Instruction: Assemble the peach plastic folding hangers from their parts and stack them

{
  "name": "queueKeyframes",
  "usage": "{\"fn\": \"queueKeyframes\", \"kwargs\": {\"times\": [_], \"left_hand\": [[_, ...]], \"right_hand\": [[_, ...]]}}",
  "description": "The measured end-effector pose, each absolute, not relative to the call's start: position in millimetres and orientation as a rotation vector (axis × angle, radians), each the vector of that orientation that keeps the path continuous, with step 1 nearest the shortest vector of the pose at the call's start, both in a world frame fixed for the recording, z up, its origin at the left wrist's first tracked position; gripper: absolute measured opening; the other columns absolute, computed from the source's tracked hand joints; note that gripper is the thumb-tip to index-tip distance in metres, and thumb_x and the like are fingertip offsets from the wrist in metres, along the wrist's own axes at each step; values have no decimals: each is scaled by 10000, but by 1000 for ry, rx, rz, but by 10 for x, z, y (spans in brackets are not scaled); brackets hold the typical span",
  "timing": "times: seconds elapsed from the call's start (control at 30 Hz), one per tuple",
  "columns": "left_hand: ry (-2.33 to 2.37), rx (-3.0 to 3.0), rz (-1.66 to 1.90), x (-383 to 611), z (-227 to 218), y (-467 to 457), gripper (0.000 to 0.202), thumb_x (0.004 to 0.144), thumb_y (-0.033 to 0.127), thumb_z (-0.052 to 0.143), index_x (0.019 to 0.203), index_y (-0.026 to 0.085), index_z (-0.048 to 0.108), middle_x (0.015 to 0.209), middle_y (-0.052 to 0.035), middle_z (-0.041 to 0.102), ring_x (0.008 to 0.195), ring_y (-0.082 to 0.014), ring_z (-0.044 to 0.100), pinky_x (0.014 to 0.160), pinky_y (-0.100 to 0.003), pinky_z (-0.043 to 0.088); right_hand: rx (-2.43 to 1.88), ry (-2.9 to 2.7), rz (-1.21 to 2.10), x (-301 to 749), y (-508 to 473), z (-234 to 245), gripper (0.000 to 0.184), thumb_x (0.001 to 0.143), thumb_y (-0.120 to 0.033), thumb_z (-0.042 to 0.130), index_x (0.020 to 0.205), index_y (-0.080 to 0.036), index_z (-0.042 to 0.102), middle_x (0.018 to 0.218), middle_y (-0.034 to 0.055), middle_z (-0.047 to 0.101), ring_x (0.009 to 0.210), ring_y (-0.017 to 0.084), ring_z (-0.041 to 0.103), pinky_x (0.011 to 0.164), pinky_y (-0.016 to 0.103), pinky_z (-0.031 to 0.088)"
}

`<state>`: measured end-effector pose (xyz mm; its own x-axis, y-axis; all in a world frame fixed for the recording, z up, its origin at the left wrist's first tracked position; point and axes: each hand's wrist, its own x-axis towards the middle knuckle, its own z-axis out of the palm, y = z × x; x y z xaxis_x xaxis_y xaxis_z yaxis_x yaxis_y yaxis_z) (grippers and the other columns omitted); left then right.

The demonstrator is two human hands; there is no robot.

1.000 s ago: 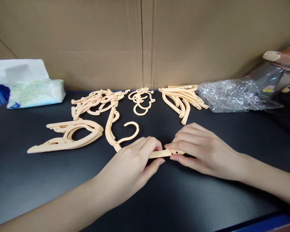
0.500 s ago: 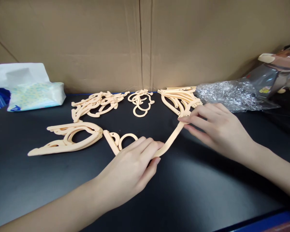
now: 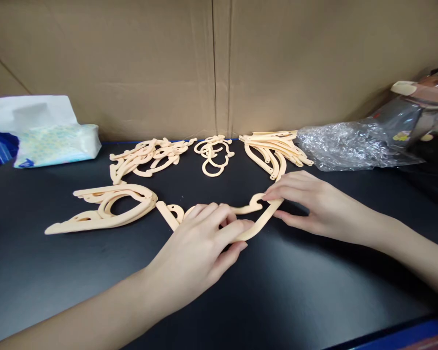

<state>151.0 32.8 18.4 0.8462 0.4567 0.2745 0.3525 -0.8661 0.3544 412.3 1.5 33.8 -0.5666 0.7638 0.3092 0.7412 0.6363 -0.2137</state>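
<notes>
Low over the black table, my left hand [image 3: 200, 243] is closed around the middle of a peach plastic folding hanger [image 3: 259, 223]. The fingers of my right hand [image 3: 321, 204] pinch the hanger's right arm near its end. A curved inner part [image 3: 246, 209] with a hooked tip shows between my hands, just behind that arm. The hanger's left arm [image 3: 166, 215] sticks out past my left hand, which hides its centre. To the left lie folded hangers [image 3: 127, 218], stacked together with their arms pointing left.
Behind my hands are a tangled pile of curved pieces [image 3: 143, 158], hook pieces [image 3: 212, 171] and long arm pieces [image 3: 266, 146]. A tissue pack [image 3: 58, 146] stands at left. Clear plastic wrap [image 3: 343, 146] lies at right by a bagged toy [image 3: 419, 97]. A cardboard wall [image 3: 131, 73] closes off the back.
My right hand has come slightly nearer to me, away from the long pieces, with its fingers on the hanger arm. The hook-tipped inner part now shows between my hands. My left hand has barely moved.
</notes>
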Motion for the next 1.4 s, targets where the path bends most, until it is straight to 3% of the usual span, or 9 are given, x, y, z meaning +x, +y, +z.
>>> {"fn": "queueKeyframes", "kwargs": {"times": [0.13,0.4,0.53,0.67,0.9,1.0,1.1,1.3,1.4], "left_hand": [[635,2744,523,1506,165,322,201,946,175,522,1131,247,557,976,-3,556,834,-186,487,702,-338,360],[736,2769,599,1515,163,345,304,905,239,601,1186,188,498,1119,-40,593,1027,-230,499,824,-375,384],[659,2732,577,1508,176,325,265,906,164,530,1170,186,517,1078,-33,604,1026,-211,501,881,-367,387],[401,2696,469,1510,221,281,352,874,96,488,1219,164,507,1104,-42,605,1070,-182,502,960,-324,391],[143,2672,352,1496,346,266,551,819,179,555,1352,133,420,1358,-65,530,1293,-154,423,1186,-285,197],[250,2728,326,1425,440,369,622,785,87,473,1395,167,385,1442,-46,455,1350,-163,367,1165,-311,253],[483,2791,218,1312,500,487,655,800,77,442,1425,255,359,1462,-17,431,1302,-199,436,1069,-346,381],[584,2844,174,1226,458,530,562,872,287,605,1390,303,388,1318,-34,556,1106,-239,581,866,-353,493],[574,2849,261,1245,424,497,605,840,319,678,1382,292,411,1371,-58,516,1157,-252,559,894,-358,494]], "right_hand": [[-1174,-2520,188,4117,16,353,121,904,-188,599,1012,-176,652,987,50,670,936,189,604,874,341,433],[-1182,-2546,94,4144,32,342,189,948,-225,570,1115,-181,649,1015,45,679,956,187,603,903,341,414],[-1186,-2534,-59,4142,32,343,183,966,-217,539,1092,-168,661,997,49,697,939,193,615,893,347,413],[-1231,-2495,-127,4131,21,315,171,947,-211,571,1085,-173,663,1072,55,690,1005,207,608,918,361,415],[-1273,-2419,-183,4082,-10,308,213,936,-210,583,1129,-151,649,1050,76,695,991,221,629,877,363,452],[-1341,-2349,-175,4058,-66,345,212,934,-231,583,1118,-152,652,786,21,698,723,184,646,697,315,477],[-1426,-2342,-60,3997,-156,381,231,937,-261,580,1137,-164,640,634,-32,658,556,156,607,561,276,451],[-1361,-2432,202,3841,-297,436,347,969,-311,533,1300,-205,529,903,30,715,787,184,665,727,309,508],[-1241,-2507,308,3805,-307,454,436,962,-351,545,1364,-208,456,1028,60,696,869,190,645,790,334,513]]}}
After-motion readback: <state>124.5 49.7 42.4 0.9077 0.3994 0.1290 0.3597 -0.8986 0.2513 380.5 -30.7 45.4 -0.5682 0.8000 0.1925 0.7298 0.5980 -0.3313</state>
